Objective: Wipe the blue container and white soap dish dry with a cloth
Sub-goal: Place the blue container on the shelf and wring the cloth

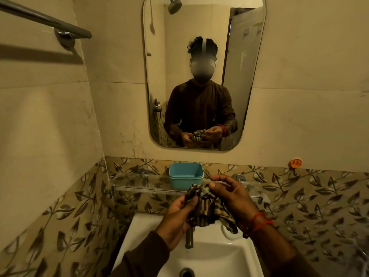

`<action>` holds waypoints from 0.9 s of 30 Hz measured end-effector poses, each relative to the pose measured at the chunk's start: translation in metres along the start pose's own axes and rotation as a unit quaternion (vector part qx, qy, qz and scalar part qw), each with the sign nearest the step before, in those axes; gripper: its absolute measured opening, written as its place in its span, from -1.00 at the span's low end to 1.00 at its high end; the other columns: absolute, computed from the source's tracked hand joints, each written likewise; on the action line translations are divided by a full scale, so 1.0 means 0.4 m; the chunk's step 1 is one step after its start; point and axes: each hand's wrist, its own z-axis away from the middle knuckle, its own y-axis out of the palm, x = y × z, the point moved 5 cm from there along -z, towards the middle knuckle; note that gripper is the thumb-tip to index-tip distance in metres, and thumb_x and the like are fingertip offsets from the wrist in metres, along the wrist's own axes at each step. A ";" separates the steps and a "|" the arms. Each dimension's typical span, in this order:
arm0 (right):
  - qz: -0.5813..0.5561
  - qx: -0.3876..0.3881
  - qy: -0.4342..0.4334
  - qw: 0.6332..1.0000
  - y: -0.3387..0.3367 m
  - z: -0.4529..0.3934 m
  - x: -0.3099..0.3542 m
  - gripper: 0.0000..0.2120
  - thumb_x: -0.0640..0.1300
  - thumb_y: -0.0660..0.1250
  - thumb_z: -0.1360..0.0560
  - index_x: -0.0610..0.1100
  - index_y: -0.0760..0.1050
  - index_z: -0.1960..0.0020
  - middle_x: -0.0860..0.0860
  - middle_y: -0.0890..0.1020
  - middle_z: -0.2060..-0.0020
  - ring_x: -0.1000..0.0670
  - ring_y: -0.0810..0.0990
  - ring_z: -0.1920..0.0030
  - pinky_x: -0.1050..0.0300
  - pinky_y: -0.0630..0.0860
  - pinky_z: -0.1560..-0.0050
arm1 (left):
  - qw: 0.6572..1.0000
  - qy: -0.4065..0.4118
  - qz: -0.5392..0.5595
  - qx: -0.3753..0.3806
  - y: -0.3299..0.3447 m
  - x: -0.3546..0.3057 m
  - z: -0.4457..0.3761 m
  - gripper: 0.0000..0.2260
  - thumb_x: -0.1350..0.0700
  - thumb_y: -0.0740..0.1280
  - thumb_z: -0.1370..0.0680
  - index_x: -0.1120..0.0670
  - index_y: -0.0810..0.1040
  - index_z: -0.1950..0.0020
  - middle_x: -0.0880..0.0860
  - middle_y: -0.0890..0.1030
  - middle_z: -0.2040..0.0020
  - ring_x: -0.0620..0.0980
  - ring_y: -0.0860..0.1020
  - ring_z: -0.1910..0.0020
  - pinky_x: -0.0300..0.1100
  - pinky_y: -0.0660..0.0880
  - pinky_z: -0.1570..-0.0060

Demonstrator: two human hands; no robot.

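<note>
Both hands are up over the sink (247,254), bunching a striped brown cloth (207,208) between them. Left hand (177,218) has its fingers curled around the cloth's left edge, pinching a fold near the top. Right hand (231,198) grips the top of the bundle with thumb and fingertips, the other fingers arched loosely above it, and there's a red thread (259,221) around that wrist. Most of the cloth hangs down between the palms, its lower corner dangling under the right wrist.

Just below the hands a dark metal tap (189,239) pokes out over the white basin, with the drain (186,272) near the bottom edge. Something white and rounded sits on the sink rim right under the hanging cloth; could be the soap dish, can't tell since it's mostly covered.

Past the fingertips, slightly to the left, the blue container (186,174) sits open and upright on a glass shelf (139,185), apart from both hands. Above it the mirror (249,92) shows the same grip on the cloth. Far up to the left of the hands is a towel bar (44,19), and off to the right an orange hook (296,163) is stuck on the leaf-pattern tiles.
</note>
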 end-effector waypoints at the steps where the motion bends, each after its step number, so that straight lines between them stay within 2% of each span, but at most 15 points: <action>1: 0.011 -0.002 0.000 1.000 0.000 0.004 -0.004 -0.76 -0.28 0.40 -0.45 -0.22 0.54 -0.12 -0.24 0.67 0.00 -0.16 0.68 0.05 -0.07 0.64 0.04 | 1.000 0.010 -0.011 -0.008 0.001 -0.007 0.004 -0.70 0.15 0.34 -0.58 0.13 0.53 -0.31 0.17 0.72 -0.11 0.13 0.70 -0.06 0.02 0.65 0.12; 3: 0.038 -0.003 0.005 0.999 -0.007 0.009 -0.013 -0.73 -0.23 0.43 -0.43 -0.18 0.55 -0.13 -0.23 0.66 -0.04 -0.17 0.66 -0.02 -0.09 0.62 -0.04 | 0.999 0.026 -0.017 -0.029 -0.002 -0.017 0.011 -0.74 0.20 0.31 -0.61 0.10 0.54 -0.31 0.14 0.72 -0.11 0.09 0.70 -0.07 0.00 0.65 0.08; 5: 0.083 0.002 0.025 0.996 -0.016 0.014 -0.025 -0.69 -0.11 0.47 -0.40 -0.07 0.57 -0.13 -0.14 0.66 -0.07 -0.14 0.64 -0.08 -0.12 0.59 -0.11 | 0.998 0.044 -0.007 -0.054 -0.010 -0.024 0.014 -0.75 0.20 0.28 -0.63 0.05 0.54 -0.31 0.11 0.72 -0.13 0.07 0.68 -0.11 -0.03 0.64 0.06; 7: 0.114 0.031 0.066 0.991 -0.018 0.026 -0.042 -0.67 -0.03 0.46 -0.41 -0.01 0.56 -0.15 -0.06 0.66 -0.07 -0.11 0.63 -0.09 -0.07 0.58 -0.10 | 0.995 0.061 -0.007 -0.075 -0.017 -0.033 0.021 -0.73 0.17 0.25 -0.66 0.02 0.52 -0.34 0.09 0.70 -0.17 0.08 0.65 -0.18 -0.03 0.62 0.00; 10: 0.134 0.114 0.111 0.978 -0.002 0.054 -0.059 -0.67 -0.04 0.43 -0.43 -0.10 0.58 -0.17 -0.10 0.69 -0.04 -0.13 0.65 -0.08 -0.02 0.61 -0.05 | 0.994 0.075 -0.028 -0.079 -0.017 -0.039 0.027 -0.71 0.12 0.21 -0.68 -0.01 0.51 -0.39 0.07 0.68 -0.21 0.08 0.61 -0.25 0.09 0.56 -0.23; 12: 0.156 0.131 0.097 0.974 0.005 0.062 -0.058 -0.68 -0.08 0.42 -0.45 -0.22 0.58 -0.14 -0.16 0.68 -0.03 -0.14 0.66 -0.05 0.03 0.62 0.00 | 0.994 0.077 -0.029 -0.075 -0.014 -0.042 0.030 -0.70 0.10 0.19 -0.68 -0.03 0.50 -0.40 0.07 0.67 -0.23 0.09 0.60 -0.28 0.15 0.52 -0.29; 14: 0.168 0.109 0.064 0.978 0.000 0.063 -0.049 -0.72 -0.14 0.41 -0.46 -0.31 0.57 -0.09 -0.16 0.69 0.06 -0.09 0.67 0.05 0.13 0.63 0.09 | 0.994 0.082 -0.028 -0.068 -0.008 -0.050 0.036 -0.71 0.10 0.17 -0.69 -0.04 0.50 -0.39 0.07 0.68 -0.23 0.10 0.60 -0.27 0.12 0.54 -0.23; 16: 0.162 0.086 0.031 0.983 -0.010 0.063 -0.037 -0.81 -0.18 0.40 -0.46 -0.31 0.58 0.03 -0.09 0.68 0.19 -0.03 0.65 0.13 0.17 0.60 0.13 | 0.994 0.085 -0.025 -0.059 0.001 -0.059 0.044 -0.72 0.11 0.15 -0.70 -0.04 0.52 -0.35 0.07 0.69 -0.21 0.08 0.61 -0.24 0.04 0.56 -0.14; 20: 0.132 0.058 0.022 0.989 -0.025 0.066 -0.023 -0.89 -0.14 0.38 -0.49 -0.20 0.58 0.13 -0.08 0.65 0.21 -0.07 0.61 0.09 0.02 0.55 0.02 | 0.991 0.078 -0.054 -0.097 -0.015 -0.059 0.050 -0.73 0.09 0.12 -0.71 -0.09 0.54 -0.30 0.05 0.66 -0.23 0.06 0.60 -0.22 -0.05 0.55 0.02; 21: 0.136 0.047 0.025 0.989 -0.029 0.067 -0.021 -0.87 -0.13 0.36 -0.50 -0.20 0.57 0.11 -0.09 0.65 0.17 -0.08 0.61 0.06 -0.02 0.53 -0.01 | 0.991 0.060 -0.055 -0.107 -0.026 -0.046 0.050 -0.73 0.08 0.12 -0.71 -0.09 0.52 -0.32 0.04 0.63 -0.26 0.07 0.57 -0.23 -0.03 0.52 -0.01; 24: 0.164 0.005 0.047 0.985 -0.049 0.065 -0.024 -0.88 -0.05 0.34 -0.52 -0.10 0.58 0.10 -0.07 0.65 0.03 -0.09 0.58 -0.05 -0.10 0.50 -0.13 | 0.991 -0.010 -0.059 -0.120 -0.046 0.010 0.070 -0.77 -0.04 0.14 -0.69 -0.09 0.49 -0.29 0.00 0.52 -0.30 0.08 0.47 -0.31 0.12 0.32 -0.33; 27: 0.168 -0.024 0.068 0.983 -0.067 0.066 -0.034 -0.88 -0.04 0.32 -0.53 -0.05 0.55 0.15 -0.07 0.63 0.01 -0.16 0.55 -0.10 -0.16 0.48 -0.16 | 0.989 -0.018 -0.084 -0.121 -0.042 0.037 0.086 -0.79 -0.06 0.18 -0.67 -0.11 0.48 -0.28 0.01 0.51 -0.27 0.09 0.47 -0.26 0.16 0.27 -0.40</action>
